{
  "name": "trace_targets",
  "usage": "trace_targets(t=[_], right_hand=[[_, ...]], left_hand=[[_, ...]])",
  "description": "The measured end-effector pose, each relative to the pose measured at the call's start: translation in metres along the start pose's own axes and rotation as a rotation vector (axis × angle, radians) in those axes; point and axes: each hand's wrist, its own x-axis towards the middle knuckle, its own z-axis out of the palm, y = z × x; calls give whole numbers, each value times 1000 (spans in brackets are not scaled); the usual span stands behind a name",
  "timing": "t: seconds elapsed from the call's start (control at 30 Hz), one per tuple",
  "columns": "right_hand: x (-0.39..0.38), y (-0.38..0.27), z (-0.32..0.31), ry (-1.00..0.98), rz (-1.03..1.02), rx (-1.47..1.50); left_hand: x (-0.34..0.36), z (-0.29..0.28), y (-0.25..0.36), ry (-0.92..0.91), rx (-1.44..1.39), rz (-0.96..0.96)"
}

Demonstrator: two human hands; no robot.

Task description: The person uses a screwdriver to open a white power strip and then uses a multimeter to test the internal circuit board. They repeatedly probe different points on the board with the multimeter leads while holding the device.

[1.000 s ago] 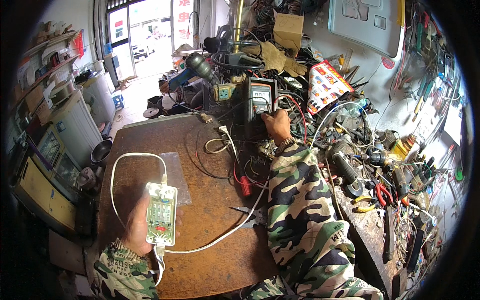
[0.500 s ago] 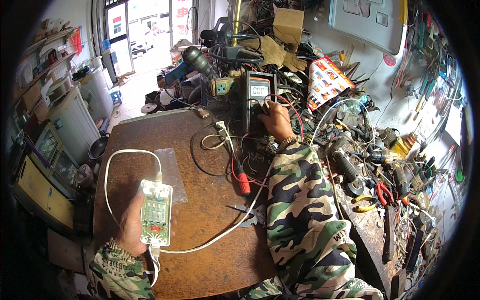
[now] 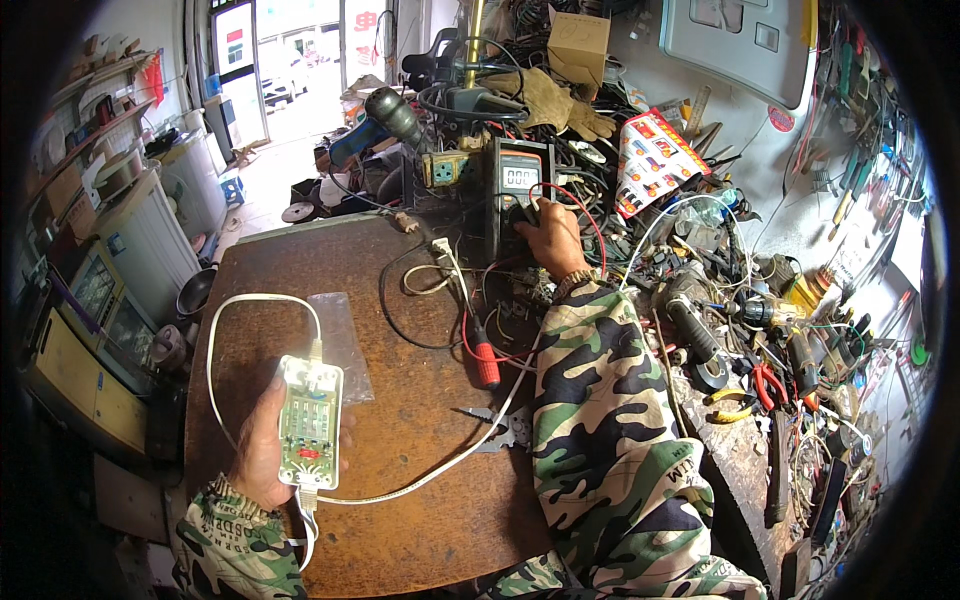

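Note:
My left hand (image 3: 260, 448) holds an open-faced white plastic case (image 3: 311, 420) with a circuit board and cables at both ends. My right hand (image 3: 552, 242), at the back of the bench, grips the dial area of an upright multimeter (image 3: 519, 177) with a lit display; its fingertips are partly hidden. Red and black leads trail from the meter to a red-handled probe (image 3: 485, 365). A white plug (image 3: 443, 250) lies among the wires. A clear plastic bag (image 3: 345, 345) is under the looped white cable, and a metal tool (image 3: 505, 428) rests beside my right forearm.
The wooden bench top (image 3: 420, 530) borders a dense pile of tools on the right, including a drill (image 3: 765, 312) and red-handled pliers (image 3: 768, 385). A power socket (image 3: 445, 172), gloves (image 3: 545, 100) and cardboard box (image 3: 575, 50) are behind. Cabinets (image 3: 140, 260) stand left; a doorway is ahead.
The view has shifted slightly. My left hand and the case appear a little further left, while my right hand and the meter appear slightly higher, the hand remaining on the dial.

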Motion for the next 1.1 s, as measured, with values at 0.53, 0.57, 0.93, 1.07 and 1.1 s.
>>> trace_targets(t=[0.53, 0.57, 0.93, 1.07, 1.1], right_hand=[[1, 6, -1, -45, 27, 41], [2, 5, -1, -53, 33, 28], [0, 2, 2, 32, 14, 31], [-1, -5, -2, -3, 62, -7], [-1, -6, -2, -10, 78, -36]], left_hand=[[0, 1, 0, 6, 15, 18], [0, 1, 0, 5, 18, 20], [0, 0, 0, 5, -8, 12], [0, 2, 1, -1, 6, 17], [-1, 3, 1, -3, 0, 17]])
